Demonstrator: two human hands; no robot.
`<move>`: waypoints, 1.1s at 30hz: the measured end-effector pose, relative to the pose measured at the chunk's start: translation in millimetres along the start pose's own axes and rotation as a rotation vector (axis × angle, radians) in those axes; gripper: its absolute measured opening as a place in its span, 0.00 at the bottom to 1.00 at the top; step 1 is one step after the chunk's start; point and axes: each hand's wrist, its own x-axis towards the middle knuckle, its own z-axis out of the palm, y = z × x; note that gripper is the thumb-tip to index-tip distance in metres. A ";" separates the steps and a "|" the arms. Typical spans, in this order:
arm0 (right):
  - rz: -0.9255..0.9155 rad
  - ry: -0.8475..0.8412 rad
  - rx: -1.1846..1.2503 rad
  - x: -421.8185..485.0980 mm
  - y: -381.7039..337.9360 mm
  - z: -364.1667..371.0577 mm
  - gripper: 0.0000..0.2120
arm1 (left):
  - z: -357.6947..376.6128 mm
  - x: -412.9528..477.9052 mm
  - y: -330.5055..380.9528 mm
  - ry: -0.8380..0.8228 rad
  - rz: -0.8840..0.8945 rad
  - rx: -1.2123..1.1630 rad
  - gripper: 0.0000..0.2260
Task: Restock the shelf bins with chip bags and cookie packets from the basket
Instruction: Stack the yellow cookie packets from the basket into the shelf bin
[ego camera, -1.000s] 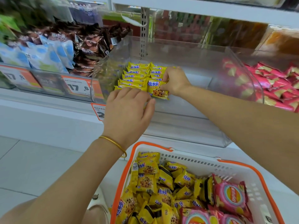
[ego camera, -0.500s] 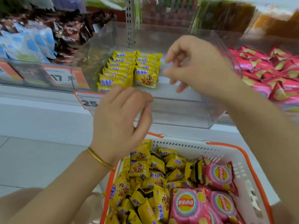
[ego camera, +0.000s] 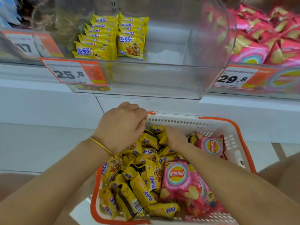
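An orange-rimmed white basket (ego camera: 186, 121) sits below the shelf, full of yellow cookie packets (ego camera: 146, 177) and pink chip bags (ego camera: 180, 177). My left hand (ego camera: 120, 127), with a gold bangle on the wrist, hangs over the basket's far left corner with its fingers curled down onto the packets. My right hand (ego camera: 176, 138) reaches into the yellow packets at the far end, fingertips buried among them. Whether either hand grips a packet is hidden. The clear shelf bin (ego camera: 162, 78) above holds two neat rows of yellow cookie packets (ego camera: 113, 36) on its left side.
The bin's right half is bare. A neighbouring bin on the right holds pink chip bags (ego camera: 263, 34). Price tags reading 25.8 (ego camera: 71, 73) and 29.8 (ego camera: 233, 77) hang on the bin fronts. White shelf ledge and pale floor tiles lie to the left.
Both hands have dropped from the shelf bin down into the basket. The right hand let go of the cookie packet it set in the bin. My view has tilted downward.
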 end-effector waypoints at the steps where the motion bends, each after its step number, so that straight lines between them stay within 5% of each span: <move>1: 0.003 0.046 -0.032 -0.8 -0.7 0.9 0.17 | 1.4 1.1 -0.7 -0.004 0.003 0.005 0.21; 7: -0.097 0.147 -0.025 -16.8 6.7 -26.7 0.03 | 4.7 6.1 1.6 -0.073 -0.025 0.043 0.14; 15: -0.297 0.127 0.688 -84.1 -32.5 -140.3 0.08 | 6.0 21.7 17.2 -0.293 -0.123 -0.327 0.22; 20: -0.251 0.167 1.036 -113.7 -46.5 -167.9 0.12 | -22.7 27.7 17.7 -0.156 -0.179 -0.715 0.06; 22: -0.246 0.128 1.024 -126.5 -50.6 -176.7 0.21 | -36.5 25.1 21.4 -0.054 -0.196 -0.923 0.05; 26: -0.360 0.263 0.957 -139.9 -69.1 -222.9 0.14 | -64.2 26.1 24.8 0.237 -0.151 -1.165 0.10; 30: -0.429 0.452 0.796 -114.9 -92.5 -288.0 0.13 | -80.3 29.0 -4.0 0.684 -0.127 -0.655 0.09; 33: -0.395 0.506 0.566 -61.5 -111.5 -311.6 0.17 | -76.0 28.7 -36.1 0.606 -0.186 -0.077 0.17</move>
